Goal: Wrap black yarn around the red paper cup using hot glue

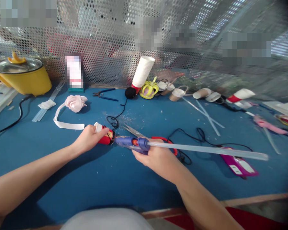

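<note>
My left hand (86, 140) is wrapped round a red paper cup (106, 138) that lies on its side, its white end toward the wrist and black yarn at its far end. In my right hand (158, 156) is a blue glue gun (127, 141), with a long clear glue stick (206, 149) sticking out of its back. The gun's nozzle points left and is at the cup's dark end; whether they touch I cannot tell. Scissors (134, 131) with red handles lie just behind the gun, partly hidden by my right hand. Black yarn (113, 121) runs from the cup toward a black ball (130, 93).
A yellow electric pot (31, 80) stands at the back left, near a propped phone (74, 72). Pliers (107, 94), a pink ribbon roll (75, 103), stacked white cups (144, 70) and small cup baskets (179, 93) line the back. A purple power strip (240, 164) lies right. Perforated metal stands behind.
</note>
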### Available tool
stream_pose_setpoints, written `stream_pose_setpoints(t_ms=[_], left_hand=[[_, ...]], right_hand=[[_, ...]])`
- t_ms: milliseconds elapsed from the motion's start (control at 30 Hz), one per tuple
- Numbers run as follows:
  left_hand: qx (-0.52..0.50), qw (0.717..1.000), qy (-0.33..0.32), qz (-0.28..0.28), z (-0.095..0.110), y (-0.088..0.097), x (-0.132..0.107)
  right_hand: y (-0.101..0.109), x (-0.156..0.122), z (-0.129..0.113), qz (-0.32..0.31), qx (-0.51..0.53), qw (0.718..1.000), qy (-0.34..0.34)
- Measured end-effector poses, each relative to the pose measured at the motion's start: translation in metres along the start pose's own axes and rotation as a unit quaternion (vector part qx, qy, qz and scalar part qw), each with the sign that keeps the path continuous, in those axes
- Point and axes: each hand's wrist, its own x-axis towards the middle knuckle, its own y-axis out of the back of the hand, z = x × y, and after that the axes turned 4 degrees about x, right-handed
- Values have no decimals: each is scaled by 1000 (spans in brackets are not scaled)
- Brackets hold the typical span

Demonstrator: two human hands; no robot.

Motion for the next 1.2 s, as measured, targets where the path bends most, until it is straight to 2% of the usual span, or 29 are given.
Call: stream_pose_setpoints(t_ms=[133,300,500,1033,1200], left_hand=[[-4,1000,4,1,0,0,0],[-2,1000,2,-5,-2,0,1],[-11,1000,-14,-7,-1,0,0],[-11,999,-34,-4,-3,-2,-1],[-21,999,-22,-8,-3,-2,0]], right_hand=[[-1,0,3,1,23,1000,-18],[-2,2,6,31,55,997,-46],[-5,5,6,9,150,982,-119],[-12,16,6,-1,245,955,-166],[-3,19,14,31,327,924,-196]])
